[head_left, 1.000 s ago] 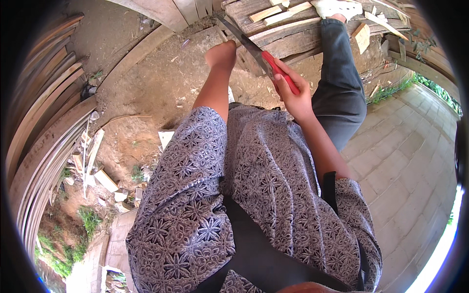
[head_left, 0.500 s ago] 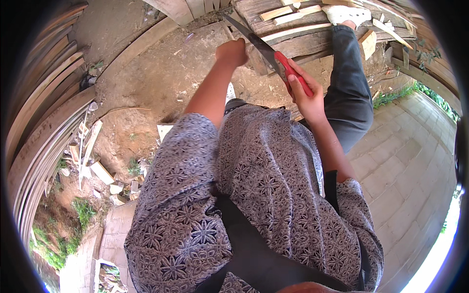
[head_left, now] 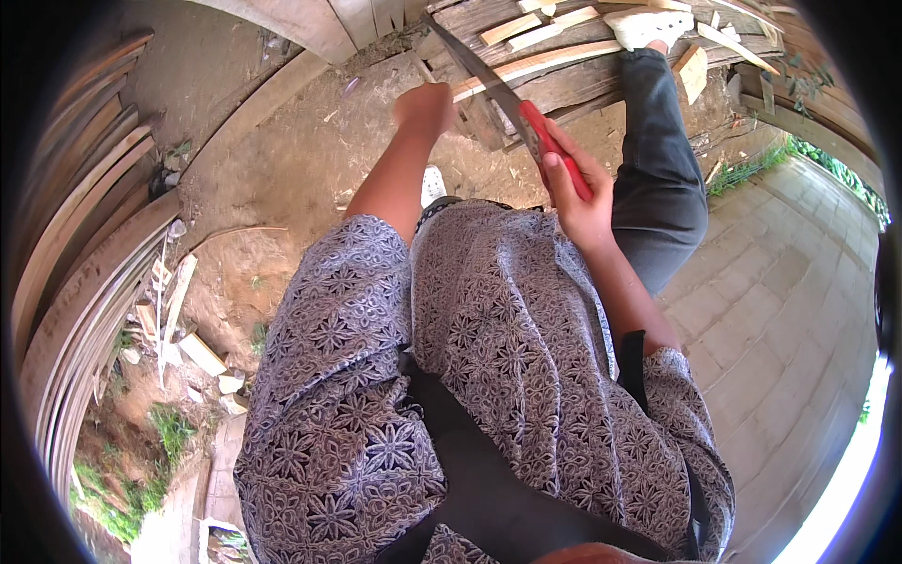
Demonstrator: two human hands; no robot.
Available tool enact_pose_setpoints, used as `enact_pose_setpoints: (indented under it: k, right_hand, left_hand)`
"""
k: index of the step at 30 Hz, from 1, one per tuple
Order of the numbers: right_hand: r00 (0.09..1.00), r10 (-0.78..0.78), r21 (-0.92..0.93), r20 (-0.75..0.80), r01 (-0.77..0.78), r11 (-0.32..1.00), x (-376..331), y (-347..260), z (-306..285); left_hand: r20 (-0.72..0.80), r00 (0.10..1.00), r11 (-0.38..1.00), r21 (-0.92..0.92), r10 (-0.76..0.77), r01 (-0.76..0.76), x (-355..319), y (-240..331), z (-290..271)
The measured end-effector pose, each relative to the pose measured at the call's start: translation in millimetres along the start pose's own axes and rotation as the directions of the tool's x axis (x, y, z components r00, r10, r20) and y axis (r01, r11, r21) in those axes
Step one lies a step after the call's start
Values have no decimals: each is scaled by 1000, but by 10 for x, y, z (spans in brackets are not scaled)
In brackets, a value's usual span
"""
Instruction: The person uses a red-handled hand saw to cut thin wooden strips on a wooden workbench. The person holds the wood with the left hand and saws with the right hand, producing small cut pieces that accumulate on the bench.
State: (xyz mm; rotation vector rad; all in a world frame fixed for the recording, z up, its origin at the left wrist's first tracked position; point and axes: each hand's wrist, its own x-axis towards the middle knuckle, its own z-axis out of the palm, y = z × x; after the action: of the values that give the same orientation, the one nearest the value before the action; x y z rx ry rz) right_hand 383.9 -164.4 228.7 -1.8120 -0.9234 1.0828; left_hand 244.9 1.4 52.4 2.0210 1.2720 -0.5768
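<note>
A hand saw with a red handle (head_left: 556, 150) is in my right hand (head_left: 587, 202), whose fingers wrap around the grip. Its dark blade (head_left: 474, 64) slants up and to the left, crossing over a long pale wooden strip (head_left: 540, 66). Beyond the blade, my left hand (head_left: 425, 109) is closed at the strip's left end and appears to grip it; its fingers are mostly hidden. The strip lies along the near side of a rough wooden plank bench (head_left: 583, 86). A foot in a white shoe (head_left: 646, 26) rests on the bench near the strip's far end.
Short wood offcuts (head_left: 554, 28) lie on the bench. Stacked boards (head_left: 89, 282) line the left side, with scrap wood (head_left: 200, 353) on the dirt beside them. Paving (head_left: 780, 282) spreads to the right. A second white shoe (head_left: 433, 184) stands on the ground.
The whole view has shifted slightly, so the bench and both hands sit a little further left. The saw blade still crosses the strip, and both hands keep their hold.
</note>
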Motion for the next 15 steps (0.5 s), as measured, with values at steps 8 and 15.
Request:
enact_pose_setpoints:
  k: [8, 15]
  right_hand:
    - [998, 41, -68, 48, -38, 997, 43, 63, -93]
    - [1000, -3, -80, 16, 4, 997, 26, 91, -70]
  left_hand:
    - [-62, 998, 999, 34, 27, -25, 56, -53, 157]
    - [-78, 997, 999, 32, 22, -20, 5, -8, 164]
